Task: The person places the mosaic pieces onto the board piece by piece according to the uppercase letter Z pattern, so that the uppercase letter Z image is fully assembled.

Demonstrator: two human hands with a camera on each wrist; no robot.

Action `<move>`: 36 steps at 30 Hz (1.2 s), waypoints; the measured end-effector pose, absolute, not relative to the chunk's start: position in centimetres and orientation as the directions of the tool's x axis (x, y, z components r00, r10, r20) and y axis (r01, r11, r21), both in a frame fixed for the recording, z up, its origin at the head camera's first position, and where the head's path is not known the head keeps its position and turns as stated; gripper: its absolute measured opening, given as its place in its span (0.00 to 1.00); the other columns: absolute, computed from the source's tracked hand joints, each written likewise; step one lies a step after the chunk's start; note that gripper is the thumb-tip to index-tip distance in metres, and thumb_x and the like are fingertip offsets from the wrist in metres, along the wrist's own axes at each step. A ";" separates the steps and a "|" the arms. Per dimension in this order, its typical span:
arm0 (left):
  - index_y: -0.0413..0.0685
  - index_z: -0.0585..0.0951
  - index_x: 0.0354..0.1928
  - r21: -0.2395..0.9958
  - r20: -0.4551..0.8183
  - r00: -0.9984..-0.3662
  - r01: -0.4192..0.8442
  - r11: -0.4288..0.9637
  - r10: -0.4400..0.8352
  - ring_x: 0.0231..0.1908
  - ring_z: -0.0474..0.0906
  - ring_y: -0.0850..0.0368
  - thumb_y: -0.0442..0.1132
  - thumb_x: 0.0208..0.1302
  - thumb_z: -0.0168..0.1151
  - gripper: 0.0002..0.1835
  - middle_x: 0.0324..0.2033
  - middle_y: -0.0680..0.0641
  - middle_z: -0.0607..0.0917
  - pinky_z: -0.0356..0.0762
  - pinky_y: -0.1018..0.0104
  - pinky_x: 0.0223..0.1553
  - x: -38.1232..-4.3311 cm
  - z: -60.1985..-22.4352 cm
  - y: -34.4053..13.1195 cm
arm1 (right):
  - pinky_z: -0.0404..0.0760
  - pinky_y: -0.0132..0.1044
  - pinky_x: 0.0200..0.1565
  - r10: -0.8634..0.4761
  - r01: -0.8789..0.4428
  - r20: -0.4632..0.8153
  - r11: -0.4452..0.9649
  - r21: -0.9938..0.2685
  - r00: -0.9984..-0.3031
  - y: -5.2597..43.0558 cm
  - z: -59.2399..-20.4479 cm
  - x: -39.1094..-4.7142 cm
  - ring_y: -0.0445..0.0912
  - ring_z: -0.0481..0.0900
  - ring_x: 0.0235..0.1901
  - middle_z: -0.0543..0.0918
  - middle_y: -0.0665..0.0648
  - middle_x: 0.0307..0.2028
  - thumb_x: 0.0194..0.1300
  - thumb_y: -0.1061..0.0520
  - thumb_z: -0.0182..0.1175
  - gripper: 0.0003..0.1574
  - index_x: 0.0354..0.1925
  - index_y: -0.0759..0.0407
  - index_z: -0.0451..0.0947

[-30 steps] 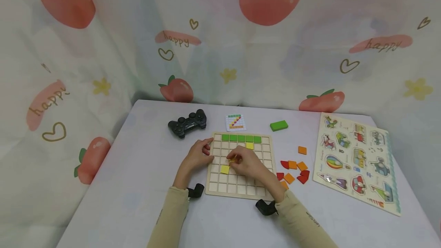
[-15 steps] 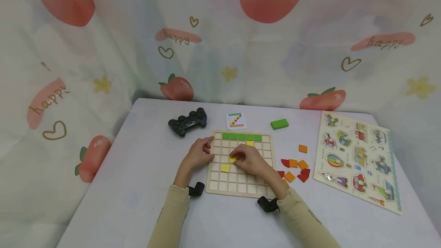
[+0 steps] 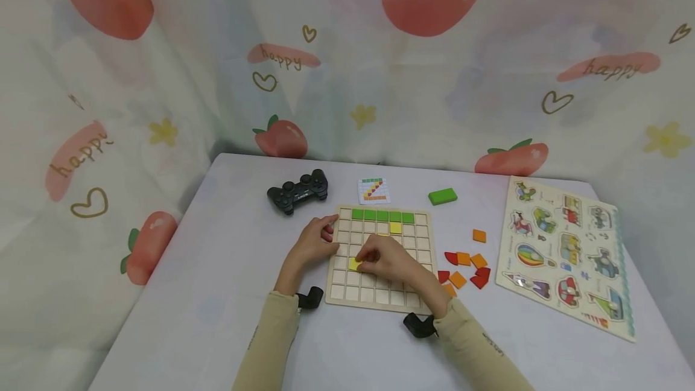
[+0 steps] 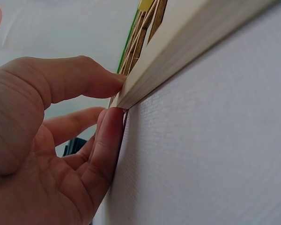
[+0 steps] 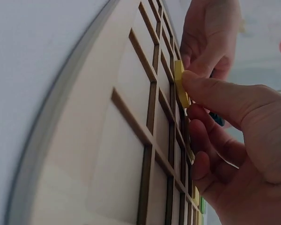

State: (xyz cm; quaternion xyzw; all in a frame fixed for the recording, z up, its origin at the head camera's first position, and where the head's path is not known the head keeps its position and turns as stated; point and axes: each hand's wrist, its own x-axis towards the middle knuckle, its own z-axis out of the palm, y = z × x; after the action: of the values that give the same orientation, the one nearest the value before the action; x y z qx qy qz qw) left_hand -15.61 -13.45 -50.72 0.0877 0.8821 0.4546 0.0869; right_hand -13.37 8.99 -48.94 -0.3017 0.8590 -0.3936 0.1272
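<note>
A wooden grid board [image 3: 352, 292] lies on the table, with a row of green square tiles [image 3: 382, 216] near its far side. My left hand [image 3: 313, 241] grips the board's left edge; in the left wrist view the thumb is on the rim [image 4: 171, 70] and the fingers press against its side. Over the board's middle, my right hand [image 3: 388, 258] pinches a yellow square tile [image 3: 353, 264] between thumb and fingers. The right wrist view shows that yellow tile [image 5: 179, 79] standing proud of the grid. Another yellow tile [image 3: 396, 227] sits below the green row.
Orange squares [image 3: 458, 280] and red quarter-round pieces [image 3: 480, 277] lie right of the board. Beyond it are a game controller [image 3: 297, 192], a pattern card [image 3: 373, 190] and a green block [image 3: 443, 196]. A picture puzzle board [image 3: 564, 258] occupies the right side.
My right hand has shifted from a yellow tile near the board's middle to the yellow tile lower left, which it now pinches. The left hand stays on the edge.
</note>
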 end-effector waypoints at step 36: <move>0.44 0.72 0.67 0.804 -0.121 -0.973 0.021 0.594 0.198 0.36 0.72 0.56 0.29 0.51 0.69 0.37 0.38 0.47 0.74 0.70 0.64 0.39 -15.5 -50.7 -13.1 | 0.77 0.47 0.39 -0.329 -0.334 0.112 0.763 -0.553 -0.938 15.2 -48.3 -16.0 0.51 0.78 0.37 0.79 0.56 0.36 0.64 0.61 0.63 0.09 0.41 0.62 0.86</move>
State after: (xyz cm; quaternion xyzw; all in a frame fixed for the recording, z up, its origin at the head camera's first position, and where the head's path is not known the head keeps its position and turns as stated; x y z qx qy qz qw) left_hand -15.51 -13.13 -50.72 0.0617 0.8872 0.4462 0.0994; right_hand -16.00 15.18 -48.35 -0.1765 0.9389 -0.2954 -0.0039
